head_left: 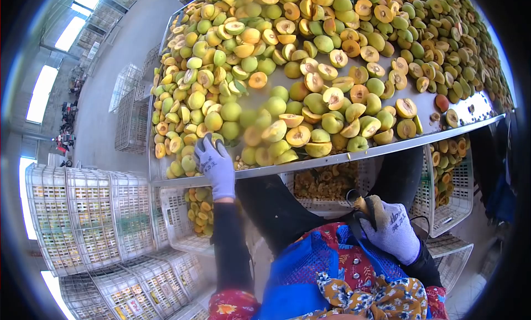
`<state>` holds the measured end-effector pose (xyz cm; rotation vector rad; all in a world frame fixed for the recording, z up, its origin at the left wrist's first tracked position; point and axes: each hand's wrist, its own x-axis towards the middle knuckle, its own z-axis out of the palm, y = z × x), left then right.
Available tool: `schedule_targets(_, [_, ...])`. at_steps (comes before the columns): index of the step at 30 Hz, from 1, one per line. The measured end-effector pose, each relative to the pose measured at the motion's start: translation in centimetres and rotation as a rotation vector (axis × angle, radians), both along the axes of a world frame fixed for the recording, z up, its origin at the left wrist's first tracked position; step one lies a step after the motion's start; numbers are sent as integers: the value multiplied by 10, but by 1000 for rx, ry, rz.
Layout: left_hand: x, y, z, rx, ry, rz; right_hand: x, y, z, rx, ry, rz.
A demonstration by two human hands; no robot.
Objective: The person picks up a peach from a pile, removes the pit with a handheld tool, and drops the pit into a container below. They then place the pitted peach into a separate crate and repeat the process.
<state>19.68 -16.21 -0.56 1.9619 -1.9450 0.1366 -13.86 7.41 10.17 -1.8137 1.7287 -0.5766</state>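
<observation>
Far out on the left, a big grey floor point(119, 60) and bright windows point(43, 93), all part of a wide work hall. Next to that, tall stacks of white crates point(83, 220), too many to count.

Across the top, one long metal table point(332, 157), slanted in the view and heaped with fruit point(310, 60). Green and yellow ones, some whole, some cut in half with the orange middle up. Far too many to count. Just one red fruit point(441, 103), alone near the right end.

Under the table, three more baskets: a left basket point(200, 209) with cut halves, a middle basket point(323, 182) with brown bits, a right basket point(449, 179) with more halves.

Down low, one blue mesh apron point(298, 270) over flowery cloth.

Two hands, both in pale gloves. First the left hand point(214, 166), stretched up on a dark sleeve and over the near edge of the table. Fingers bent on one green-yellow fruit point(217, 138) at the rim of the heap. Touching for sure; gripped or not, cannot tell.

Then the right hand point(391, 229), low by the lap, below the table edge and well apart from the heap. Closed tight round one small dark tool point(362, 205), with the tip poking up out of the fist.
</observation>
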Motion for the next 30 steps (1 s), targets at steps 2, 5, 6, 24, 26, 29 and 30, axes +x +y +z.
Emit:
schedule_targets(2, [-40,7,20,15,151,-106,1,1,-5,21,6,-1])
schedule_targets(5, [-85,5,13,291,197,-96,1,0,-9,40,8,18])
schedule_targets(6, [-91,5,8,294,254,-153,2,-1,-9,44,2,22])
schedule_targets(24, [-165,117,48,766,1827,-315,13,-16,-18,-9,-192,-56])
schedule_targets(26, [-161,125,45,685,1487,-442,15,-15,-24,-57,-173,-47])
schedule_targets(29, [-168,140,65,642,1232,-456,16,-12,-27,-71,-163,-53])
schedule_targets(30, [-170,144,64,695,1267,-389,17,-11,-29,-76,-124,-62])
